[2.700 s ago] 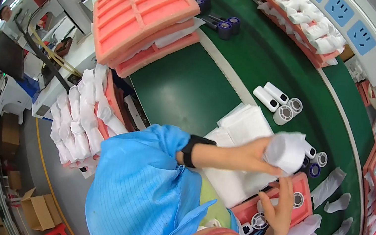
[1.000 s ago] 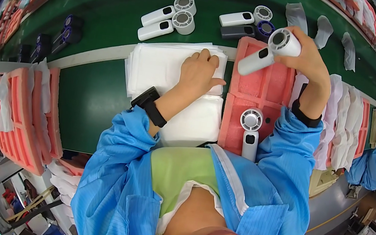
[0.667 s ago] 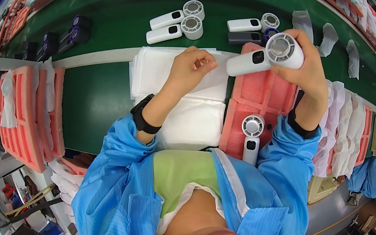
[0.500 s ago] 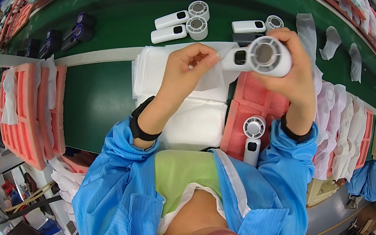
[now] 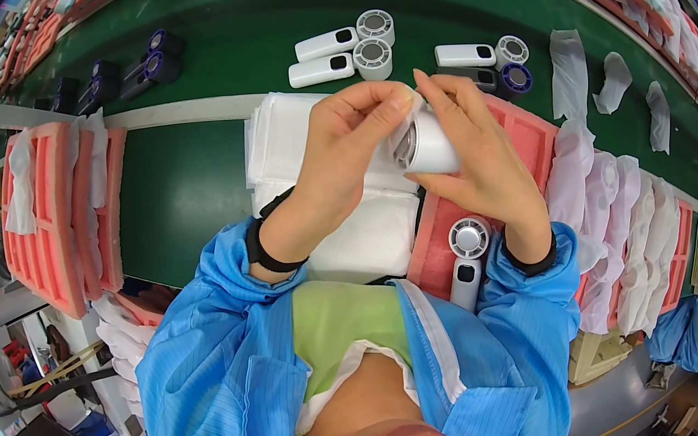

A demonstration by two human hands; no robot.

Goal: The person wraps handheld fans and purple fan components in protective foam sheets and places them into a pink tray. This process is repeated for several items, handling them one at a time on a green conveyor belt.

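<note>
My right hand (image 5: 495, 155) is wrapped round the head of a white handheld fan (image 5: 436, 145), seen from its side. At the fan's left, my left hand (image 5: 344, 138) pinches a thin translucent sleeve (image 5: 404, 127); the fan's handle is hidden, and how far the sleeve covers it I cannot tell. Below my left hand lie stacks of flat white sleeves (image 5: 286, 151). Another white fan (image 5: 467, 272) rests in the pink foam tray (image 5: 433, 256) under my right forearm.
Two white fans (image 5: 323, 72) lie beyond my left hand; a white one (image 5: 467, 54) and a dark one (image 5: 515, 79) lie beyond my right. Wrapped fans (image 5: 617, 209) line the right side. Pink trays (image 5: 47, 211) stand at left. A co-worker in blue (image 5: 696, 312) is far right.
My right hand has turned the fan so its round grille no longer faces up. Both hands have come closer together at the sleeve, and the dark fan beyond now shows more.
</note>
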